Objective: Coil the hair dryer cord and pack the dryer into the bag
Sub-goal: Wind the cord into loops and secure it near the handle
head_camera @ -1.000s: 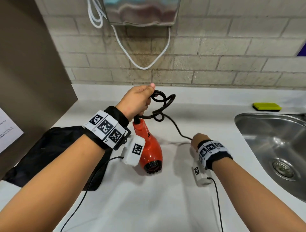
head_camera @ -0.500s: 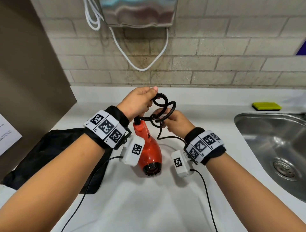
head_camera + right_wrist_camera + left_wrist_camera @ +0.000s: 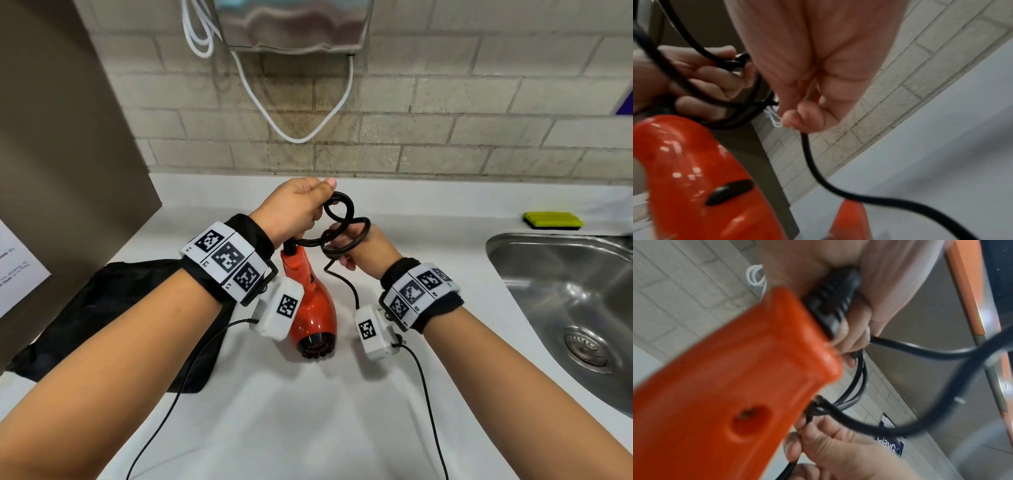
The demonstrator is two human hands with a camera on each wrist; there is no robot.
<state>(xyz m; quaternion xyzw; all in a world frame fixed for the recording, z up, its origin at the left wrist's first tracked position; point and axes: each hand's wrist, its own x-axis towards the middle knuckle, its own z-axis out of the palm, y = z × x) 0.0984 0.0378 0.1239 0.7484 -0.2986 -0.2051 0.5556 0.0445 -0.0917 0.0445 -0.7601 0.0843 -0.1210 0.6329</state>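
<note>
Over the white counter point(image 3: 308, 428), the left hand point(image 3: 294, 209) is raised with its fingers curled round the gathered loops of the black cord point(image 3: 346, 222) and the ribbed strain relief at the end of the handle. The orange-red hair dryer point(image 3: 313, 305) hangs from that grip, handle up and nozzle pointing down toward the near edge, its dark grille showing. From the left wrist camera the handle point(image 3: 725, 386) fills the view, with the cord's thick black collar point(image 3: 830, 301) pressed into the palm.

The right hand point(image 3: 366, 250) is just beside the left, touching the loops; its fingers are closed in a pinch on the free run of cord, which drops from the fist and trails down. In the right wrist view the cord point(image 3: 813, 170) leaves the curled fingers point(image 3: 797, 118) and bends away across the frame.

The black bag point(image 3: 113, 315) lies flat at the left edge of the counter, against a brown panel point(image 3: 68, 171), partly under the left forearm. A steel sink point(image 3: 565, 308) is set into the right side, and a yellow-green sponge point(image 3: 553, 220) sits at the back edge behind it. On the brick wall above hangs a steel hand dryer point(image 3: 294, 24) with a white cable point(image 3: 298, 133) looping beneath.
</note>
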